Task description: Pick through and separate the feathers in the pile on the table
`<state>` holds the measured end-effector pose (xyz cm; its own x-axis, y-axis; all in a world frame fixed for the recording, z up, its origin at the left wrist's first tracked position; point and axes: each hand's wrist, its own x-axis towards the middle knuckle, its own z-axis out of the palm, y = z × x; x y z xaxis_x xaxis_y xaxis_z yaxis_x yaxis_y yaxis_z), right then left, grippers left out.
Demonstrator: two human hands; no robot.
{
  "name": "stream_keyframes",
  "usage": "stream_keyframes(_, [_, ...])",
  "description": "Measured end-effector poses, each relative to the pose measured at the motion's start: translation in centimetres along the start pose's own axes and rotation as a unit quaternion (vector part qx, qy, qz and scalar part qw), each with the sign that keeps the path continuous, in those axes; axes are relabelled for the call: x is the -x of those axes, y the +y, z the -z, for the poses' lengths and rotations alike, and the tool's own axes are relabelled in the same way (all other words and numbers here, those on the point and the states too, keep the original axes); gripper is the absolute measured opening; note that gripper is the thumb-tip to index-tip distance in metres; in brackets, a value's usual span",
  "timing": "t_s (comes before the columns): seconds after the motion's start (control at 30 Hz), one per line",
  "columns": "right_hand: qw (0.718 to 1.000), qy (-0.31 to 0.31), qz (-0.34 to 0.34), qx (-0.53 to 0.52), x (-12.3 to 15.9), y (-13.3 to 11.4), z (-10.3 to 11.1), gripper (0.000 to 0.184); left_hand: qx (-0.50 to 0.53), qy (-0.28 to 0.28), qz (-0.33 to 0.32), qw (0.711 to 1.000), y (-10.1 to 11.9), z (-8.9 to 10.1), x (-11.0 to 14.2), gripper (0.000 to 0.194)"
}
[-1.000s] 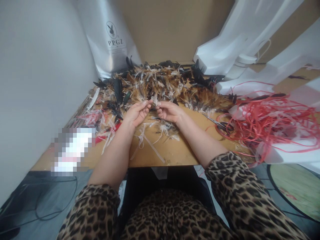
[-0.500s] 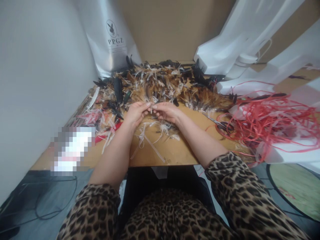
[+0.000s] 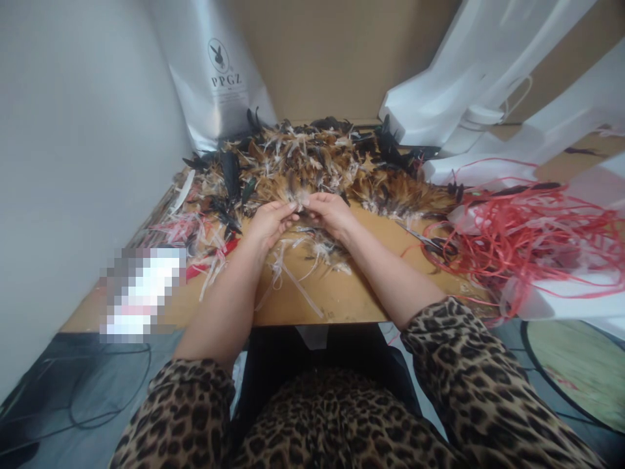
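Observation:
Between my two hands, over the near edge of the pile, is a brown feather (image 3: 291,185) with pale fluff at its base. My left hand (image 3: 270,225) pinches that base between thumb and forefinger, the other fingers curled under. Close beside it, my right hand (image 3: 328,212) pinches the fluffy lower part from the right. A heap of brown and black feathers (image 3: 312,148) spreads just beyond both hands. On the table below them lie a thin whitish ribbon (image 3: 293,283) and some loose pale fluff (image 3: 329,251). Whether more than one feather is held I cannot tell.
Scissors (image 3: 432,245) lie to the right, beside a tangle of red ribbon (image 3: 532,238). At the left are pink-and-white scraps (image 3: 178,228) and a blurred bright rectangle (image 3: 146,286). A silvery printed bag (image 3: 219,85) stands behind; a white lidded container (image 3: 476,124) is at the back right.
My right hand has shifted slightly up and away from the left. More of the brown feather and its fluff now shows between my fingertips.

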<state>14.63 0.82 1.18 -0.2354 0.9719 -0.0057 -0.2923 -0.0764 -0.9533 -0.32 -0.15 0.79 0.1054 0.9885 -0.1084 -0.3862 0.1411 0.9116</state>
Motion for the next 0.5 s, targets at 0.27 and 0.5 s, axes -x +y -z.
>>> stream_keyframes(0.27, [0.999,0.002,0.008,0.052,0.14,0.04,-0.11,0.027,0.027,-0.020,0.000,0.999,0.01,0.27,-0.26,0.012])
stream_keyframes(0.5, [0.997,0.023,0.054,0.057,0.10,0.02,-0.12,0.024,-0.002,-0.059,0.036,0.998,0.02,0.02,0.15,0.014])
